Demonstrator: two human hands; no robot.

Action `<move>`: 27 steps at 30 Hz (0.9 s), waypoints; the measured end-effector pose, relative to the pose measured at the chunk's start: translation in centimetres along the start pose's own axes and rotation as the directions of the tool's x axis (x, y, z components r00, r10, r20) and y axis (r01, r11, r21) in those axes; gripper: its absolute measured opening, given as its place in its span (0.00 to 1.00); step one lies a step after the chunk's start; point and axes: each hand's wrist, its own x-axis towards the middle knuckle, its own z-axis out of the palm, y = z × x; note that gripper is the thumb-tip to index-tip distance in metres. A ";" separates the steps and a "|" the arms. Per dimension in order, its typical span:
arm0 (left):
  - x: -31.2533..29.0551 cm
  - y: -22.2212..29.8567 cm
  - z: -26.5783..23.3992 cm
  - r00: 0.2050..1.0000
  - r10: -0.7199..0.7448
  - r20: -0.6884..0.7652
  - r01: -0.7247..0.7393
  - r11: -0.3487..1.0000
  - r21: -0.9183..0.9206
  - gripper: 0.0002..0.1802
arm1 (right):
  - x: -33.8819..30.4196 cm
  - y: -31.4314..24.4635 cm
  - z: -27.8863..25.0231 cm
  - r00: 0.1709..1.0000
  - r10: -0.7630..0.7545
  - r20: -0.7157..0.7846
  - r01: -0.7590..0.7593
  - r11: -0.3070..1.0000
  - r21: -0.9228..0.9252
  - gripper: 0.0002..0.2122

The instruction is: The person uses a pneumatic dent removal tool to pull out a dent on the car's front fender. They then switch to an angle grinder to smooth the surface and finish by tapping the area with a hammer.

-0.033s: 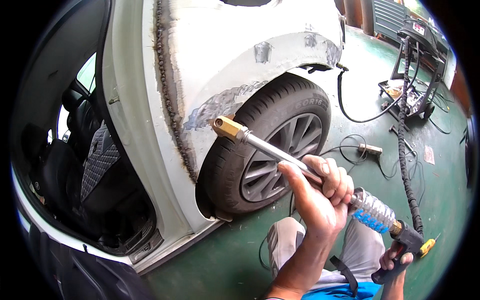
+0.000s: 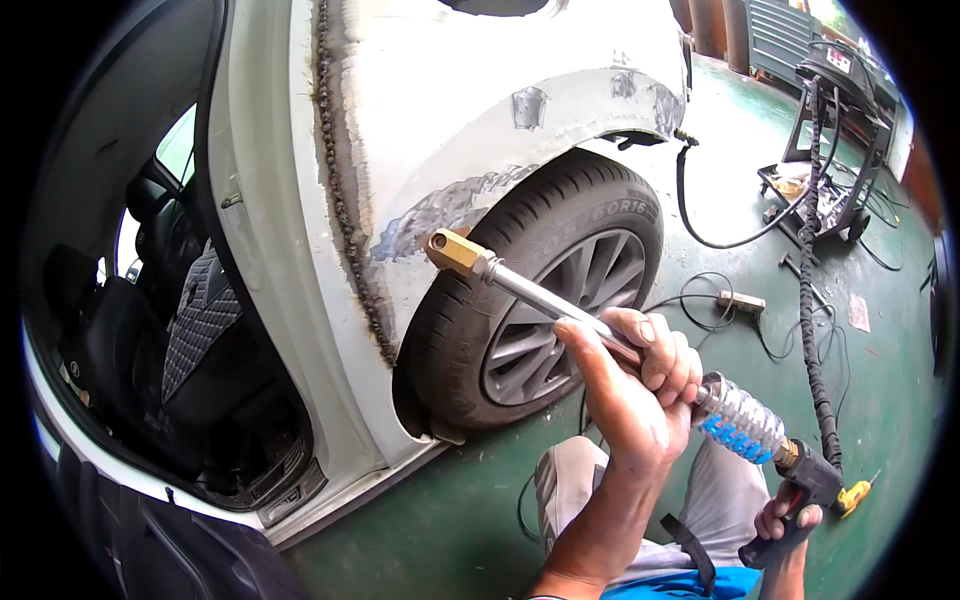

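Note:
My left hand (image 2: pixel 640 385) wraps round the metal rod (image 2: pixel 540 300) of a slide-hammer dent puller, thumb along it. At the rod's far end, a brass head (image 2: pixel 457 252) appears in front of the tyre and beside the wheel arch; whether it touches metal I cannot tell. Behind my left hand comes a ribbed silver sleeve (image 2: pixel 742 418) with blue marks. My right hand (image 2: pixel 788 515) is closed on the black pistol grip (image 2: pixel 765 552) at the lower right. The white car's rear panel (image 2: pixel 440 70) has a rough vertical weld seam (image 2: pixel 338 190) and bare sanded patches.
A rear wheel (image 2: pixel 565 310) stands under the arch, right of the open door frame (image 2: pixel 260 300). A thick wrapped cable (image 2: pixel 808 260) runs from a machine on a cart (image 2: pixel 840 70) to the tool. Thin cables, a power strip (image 2: pixel 740 301) and a hammer lie on the green floor.
The tool's rear end and my right hand have shifted very slightly left. Both hands keep their hold, and the view of the car has moved a little.

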 end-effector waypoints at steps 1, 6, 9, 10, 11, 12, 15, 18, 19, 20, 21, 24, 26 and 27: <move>0.2 0.3 0.0 1.000 0.014 -0.017 -0.013 1.000 0.024 0.37 | 0.3 0.3 0.1 1.000 0.004 -0.022 -0.004 1.000 -0.003 0.19; 1.1 0.6 -0.1 0.999 0.009 0.035 -0.009 1.000 -0.009 0.35 | 1.2 0.7 1.4 0.997 0.010 -0.073 -0.009 1.000 0.025 0.18; 1.0 0.8 -0.4 1.000 0.017 -0.024 -0.017 1.000 0.008 0.36 | 1.3 0.5 0.8 0.998 0.048 -0.032 -0.048 0.999 0.001 0.17; 1.0 0.7 -0.2 0.999 0.022 -0.028 -0.022 1.000 0.013 0.36 | 1.2 0.4 0.8 0.998 0.046 -0.040 -0.046 0.999 0.005 0.17; 1.0 0.7 -0.1 0.999 0.027 -0.031 -0.026 1.000 0.017 0.36 | 1.2 0.3 0.7 0.998 0.045 -0.049 -0.045 0.999 0.009 0.17; 1.1 0.6 -0.1 0.999 0.026 -0.030 -0.026 0.999 0.021 0.36 | 1.2 0.3 0.7 0.998 0.043 -0.046 -0.043 0.999 0.010 0.17; 1.2 0.5 0.0 0.999 0.024 -0.028 -0.023 0.999 0.023 0.36 | 1.2 0.3 0.4 0.998 0.046 -0.040 -0.045 0.999 0.016 0.17; 1.2 0.6 0.0 0.999 0.025 -0.022 -0.025 0.999 0.021 0.35 | 1.3 0.3 0.3 0.998 0.065 0.016 -0.066 0.996 0.060 0.19; 1.1 0.6 -0.1 0.999 0.029 -0.018 -0.028 0.999 0.023 0.35 | 1.6 0.2 0.5 0.995 0.073 0.070 -0.080 0.992 0.093 0.20; 1.1 0.6 -0.2 0.999 0.032 -0.014 -0.032 0.999 0.025 0.35 | 1.7 0.2 0.7 0.989 0.079 0.124 -0.095 0.987 0.126 0.21; 1.2 0.6 -0.2 0.999 0.031 -0.019 -0.030 0.999 0.029 0.35 | 1.6 0.2 0.8 0.991 0.075 0.107 -0.090 0.986 0.142 0.21; 1.2 0.5 -0.2 0.999 0.032 -0.037 -0.031 0.999 0.041 0.35 | 1.2 0.1 0.9 0.995 0.081 0.058 -0.090 0.977 0.191 0.21; 1.1 0.5 -0.1 0.998 0.039 -0.052 -0.036 0.998 0.048 0.35 | 0.8 -0.2 1.3 0.994 0.109 0.028 -0.113 0.968 0.224 0.21; 1.0 0.5 0.1 0.997 0.034 -0.071 -0.031 0.998 0.050 0.35 | 0.8 -0.7 1.9 0.993 0.109 0.035 -0.114 0.968 0.224 0.21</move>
